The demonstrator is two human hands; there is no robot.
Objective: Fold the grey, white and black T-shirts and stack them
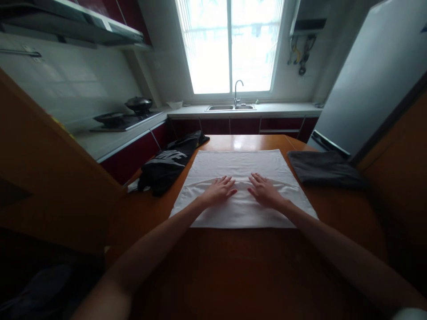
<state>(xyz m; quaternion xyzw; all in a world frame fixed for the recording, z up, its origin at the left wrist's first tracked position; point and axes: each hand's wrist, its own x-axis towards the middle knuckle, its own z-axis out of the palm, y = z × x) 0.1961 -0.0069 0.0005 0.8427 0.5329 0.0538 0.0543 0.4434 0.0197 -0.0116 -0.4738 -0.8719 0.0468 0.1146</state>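
Left grip (218, 192): a bare hand, palm down, fingers stretched out and slightly parted, on the white cloth left of its middle; it has hold of nothing.
Right grip (264, 190): a near mirror of the left, fingers extended and uncurled, thumb turned inward, nothing grasped; how hard either palm presses, I cannot tell.
Gap between the 2 hands: a strip of cloth, the fingertips pointing away from the body; this pairing probably spreads pressure evenly to both sides.
White cloth (238, 162): a plain, four-cornered piece of pale fabric under both hands, laid out with its near edge toward the person; shallow creases run sideways by the hands, which is likely why the palms lie flat there rather than pinch. Its number of layers is unclear.
Surface (233, 258): a glossy orange-brown wooden table, probably chosen because its broad top supports the whole cloth.
Left side: a black fabric bundle with pale grey lettering (171, 162), loosely heaped beside the cloth.
Right side: a dark grey, flat-lying fabric piece (323, 169); the 2 dark items' side places probably let the white cloth lie at full width.
Beyond: a steel double sink (221, 107) below a bright window (230, 49).
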